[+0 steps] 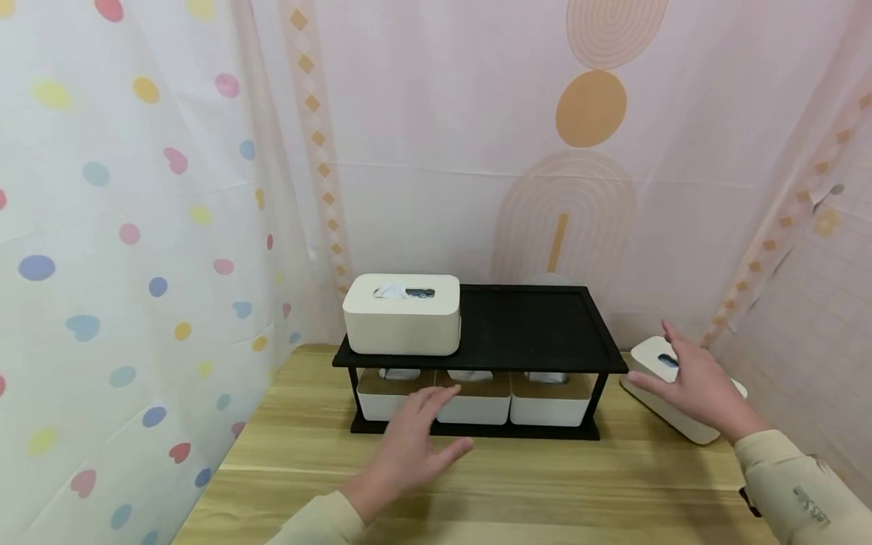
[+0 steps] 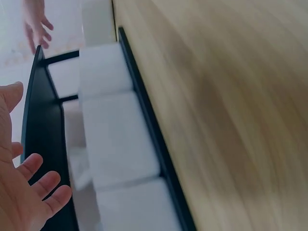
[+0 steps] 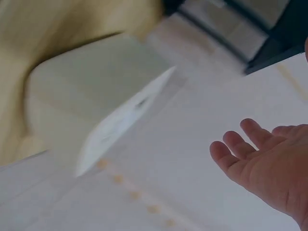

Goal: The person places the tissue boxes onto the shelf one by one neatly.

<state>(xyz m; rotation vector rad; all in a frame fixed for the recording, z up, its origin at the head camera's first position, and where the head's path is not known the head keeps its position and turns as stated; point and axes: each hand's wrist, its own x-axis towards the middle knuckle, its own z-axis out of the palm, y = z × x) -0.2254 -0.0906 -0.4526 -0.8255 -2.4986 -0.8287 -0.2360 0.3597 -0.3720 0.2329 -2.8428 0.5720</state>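
Note:
My left hand (image 1: 409, 446) hovers in front of the black two-tier rack (image 1: 538, 325), fingers spread and holding nothing. Over the white tissue box (image 1: 674, 401) on the table right of the rack hangs my right hand (image 1: 702, 382), thumb and fingers apart; in the right wrist view it is clear of that tissue box (image 3: 96, 86). Another white tissue box (image 1: 402, 325) stands on the left of the rack's top, a tissue showing in its slot. On the lower tier sit three boxes with brown lids and white sides, the middle one (image 1: 473, 409) partly behind my left fingertips.
The rack stands on a wood-grain table (image 1: 531, 484). Behind it hangs a pale patterned curtain (image 1: 436, 151), and a dotted curtain (image 1: 136, 227) closes the left side. More curtain hangs close beside the right-hand tissue box.

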